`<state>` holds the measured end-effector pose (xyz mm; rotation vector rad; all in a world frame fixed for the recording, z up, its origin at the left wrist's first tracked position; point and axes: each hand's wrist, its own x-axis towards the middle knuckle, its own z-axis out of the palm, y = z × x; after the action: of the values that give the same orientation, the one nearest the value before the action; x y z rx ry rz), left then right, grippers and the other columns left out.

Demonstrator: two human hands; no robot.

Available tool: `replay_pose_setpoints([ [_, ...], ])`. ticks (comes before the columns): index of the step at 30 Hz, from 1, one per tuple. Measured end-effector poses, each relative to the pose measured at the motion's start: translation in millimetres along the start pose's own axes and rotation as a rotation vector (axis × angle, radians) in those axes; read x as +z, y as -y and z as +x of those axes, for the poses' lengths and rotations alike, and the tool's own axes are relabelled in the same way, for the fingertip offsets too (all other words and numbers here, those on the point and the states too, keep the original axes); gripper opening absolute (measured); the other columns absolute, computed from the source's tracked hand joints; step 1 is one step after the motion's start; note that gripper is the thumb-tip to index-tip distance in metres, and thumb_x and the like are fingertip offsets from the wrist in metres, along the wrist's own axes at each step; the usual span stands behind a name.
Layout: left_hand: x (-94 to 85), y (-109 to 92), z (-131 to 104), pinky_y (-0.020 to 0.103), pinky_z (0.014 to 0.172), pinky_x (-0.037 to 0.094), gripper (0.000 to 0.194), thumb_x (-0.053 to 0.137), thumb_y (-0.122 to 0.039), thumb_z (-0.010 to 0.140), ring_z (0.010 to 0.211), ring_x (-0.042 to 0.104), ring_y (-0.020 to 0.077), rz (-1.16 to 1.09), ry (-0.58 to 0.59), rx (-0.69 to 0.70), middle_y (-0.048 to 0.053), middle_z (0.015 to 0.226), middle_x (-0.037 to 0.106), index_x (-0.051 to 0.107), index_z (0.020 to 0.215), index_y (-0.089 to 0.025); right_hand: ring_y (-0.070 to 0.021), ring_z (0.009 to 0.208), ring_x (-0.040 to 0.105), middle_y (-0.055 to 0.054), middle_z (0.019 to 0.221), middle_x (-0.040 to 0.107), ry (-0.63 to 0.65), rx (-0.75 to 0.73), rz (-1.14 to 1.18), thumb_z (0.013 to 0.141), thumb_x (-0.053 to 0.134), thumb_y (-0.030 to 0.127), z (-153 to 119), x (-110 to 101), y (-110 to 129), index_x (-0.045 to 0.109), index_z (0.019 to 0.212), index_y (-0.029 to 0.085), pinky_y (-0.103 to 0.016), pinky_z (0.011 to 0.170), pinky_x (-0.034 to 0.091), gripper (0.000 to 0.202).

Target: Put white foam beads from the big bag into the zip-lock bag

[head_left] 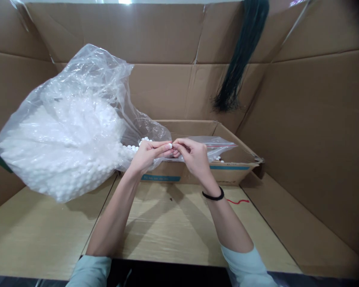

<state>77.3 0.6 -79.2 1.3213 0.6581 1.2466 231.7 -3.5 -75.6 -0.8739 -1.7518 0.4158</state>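
Observation:
A small white ball (pixel 170 146) is pinched between the fingertips of my left hand (pixel 151 153), above a low cardboard box (pixel 161 171). My right hand (pixel 193 153) is closed in a pinch right beside it, its fingertips meeting those of the left; what it holds is too small to make out. Under and behind my hands, a clear zip bag (pixel 221 144) with a red seal line lies over the box. To the left stands a large clear plastic bag (pixel 66 143) full of white balls, its mouth reaching toward my left hand, with loose balls (pixel 131 148) near the opening.
Tall cardboard walls (pixel 167 36) surround the work table (pixel 167 223). A bundle of dark green strands (pixel 242 56) hangs over the back wall. A red string (pixel 238 202) lies on the table beside my right wrist. Several white balls (pixel 219 159) show inside the box at right.

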Motion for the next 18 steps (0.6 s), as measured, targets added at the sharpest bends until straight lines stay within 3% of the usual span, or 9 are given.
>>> replay_pose_setpoints([
  [12, 1.1, 2.0, 2.2, 0.029, 0.089, 0.051, 0.026, 0.075, -0.028, 0.065, 0.085, 0.068, 0.016, -0.025, -0.033, -0.028, 0.009, 0.085, 0.073, 0.074, 0.084, -0.01, -0.014, 0.058, 0.064, -0.001, 0.068, 0.067, -0.035, 0.074, 0.043, 0.081, 0.053, 0.023, 0.1, 2.7, -2.2, 0.065, 0.077, 0.018, -0.025, 0.058, 0.053, 0.013],
  [18, 2.4, 1.7, 3.6, 0.027, 0.089, 0.051, 0.025, 0.071, -0.03, 0.07, 0.085, 0.068, 0.0149, -0.059, -0.073, -0.07, 0.008, 0.092, 0.071, 0.072, 0.086, -0.011, -0.0142, 0.064, 0.063, -0.003, 0.073, 0.068, -0.074, -0.077, -0.247, 0.085, 0.048, 0.019, 0.5, -0.5, -2.4, 0.063, 0.077, 0.018, -0.025, 0.066, 0.048, 0.017],
])
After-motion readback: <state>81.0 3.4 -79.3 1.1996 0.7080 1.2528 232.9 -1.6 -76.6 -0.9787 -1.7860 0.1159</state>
